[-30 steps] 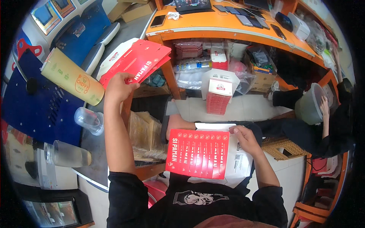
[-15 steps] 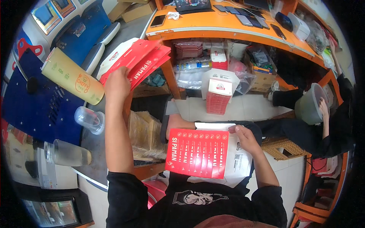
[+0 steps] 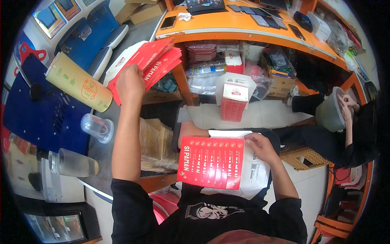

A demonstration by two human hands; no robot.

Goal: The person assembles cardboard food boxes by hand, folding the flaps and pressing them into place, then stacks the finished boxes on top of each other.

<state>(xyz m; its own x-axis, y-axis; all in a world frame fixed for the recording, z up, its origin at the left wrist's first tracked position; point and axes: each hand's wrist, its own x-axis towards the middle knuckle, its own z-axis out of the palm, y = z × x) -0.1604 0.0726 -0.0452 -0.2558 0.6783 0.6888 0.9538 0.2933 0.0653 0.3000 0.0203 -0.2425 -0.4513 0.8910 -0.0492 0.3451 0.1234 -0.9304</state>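
Red-and-white flat cartons (image 3: 152,61) lie in a spread pile on the dark side table at my left. My left hand (image 3: 131,83) is closed over the near edge of this pile, its fingertips partly hidden. Across my lap lies a fanned row of red cartons (image 3: 211,166), overlapping one another like steps. My right hand (image 3: 264,148) pinches the upper right corner of that row. Beneath the row and out to its right shows a white carton panel (image 3: 256,179) with small print.
Left of the pile stand a yellow-green paper cup stack (image 3: 79,81), clear plastic cups (image 3: 97,128) and a clear jar (image 3: 77,163). A tall stack of red-and-white cartons (image 3: 232,106) is on the floor ahead. At right, another person holds a translucent tub (image 3: 330,112).
My left hand has shifted slightly right over the pile, and its cartons have moved a little. My right fingers sit nearer the row's corner. The other person's second hand now shows at the tub.
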